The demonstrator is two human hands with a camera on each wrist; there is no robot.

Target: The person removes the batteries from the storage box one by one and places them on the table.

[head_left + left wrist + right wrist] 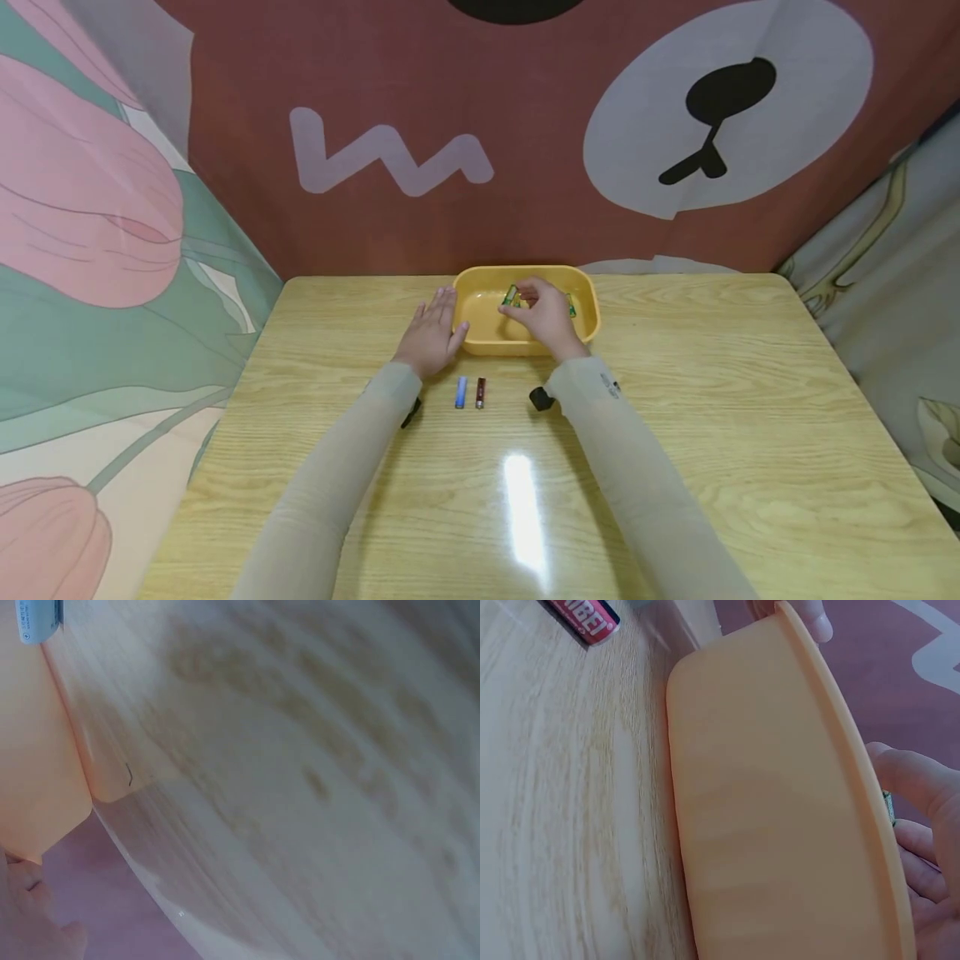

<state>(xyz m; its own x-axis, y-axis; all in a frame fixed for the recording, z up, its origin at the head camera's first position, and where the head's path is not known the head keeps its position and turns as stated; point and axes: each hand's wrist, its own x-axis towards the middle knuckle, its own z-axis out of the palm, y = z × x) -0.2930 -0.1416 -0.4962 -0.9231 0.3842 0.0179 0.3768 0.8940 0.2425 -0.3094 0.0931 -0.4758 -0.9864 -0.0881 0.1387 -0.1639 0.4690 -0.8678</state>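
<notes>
A yellow plastic basket [525, 348] stands near the table's back edge. Inside it lie small green batteries [572, 306], partly hidden by my right hand [546, 315]. That hand reaches over the front rim, and its thumb and fingers pinch one green battery [511, 295]. In the right wrist view the basket wall hides most of this green battery [889, 808]. My left hand [430, 335] rests against the basket's left side with its fingers straight. In front of the basket, a blue battery [461, 392] and a dark red battery [481, 393] lie side by side on the table.
The wooden table [712, 442] reaches back to a brown curtain [525, 208] with a cartoon face. Flowered cloth [82, 208] hangs at the left. Dark wrist cameras [541, 398] sit under both sleeves, close above the tabletop.
</notes>
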